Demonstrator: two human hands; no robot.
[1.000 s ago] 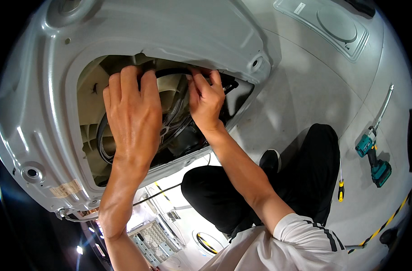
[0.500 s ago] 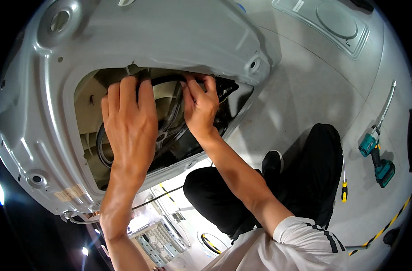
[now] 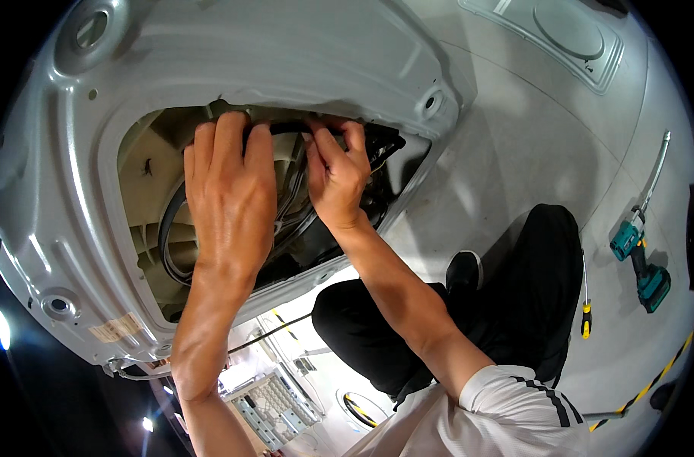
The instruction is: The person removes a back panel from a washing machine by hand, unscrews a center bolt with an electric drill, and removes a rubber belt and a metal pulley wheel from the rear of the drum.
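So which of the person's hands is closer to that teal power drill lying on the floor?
The right hand. It grips the black hose at the panel opening, on the side toward the teal drill. The left hand lies farther left over the opening.

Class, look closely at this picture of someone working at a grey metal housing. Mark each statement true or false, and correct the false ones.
1. Both hands reach into the large opening of the grey metal housing. True: the left hand and right hand are both at its upper edge.
2. The right hand's fingers are at a black rubber band along that edge. True.
3. The teal power drill is held in the left hand. False: it lies on the floor to the right, untouched.
4. A yellow-handled screwdriver lies on the floor beside the dark trouser leg. True.
5. The person wears thick work gloves. False: both hands are bare.
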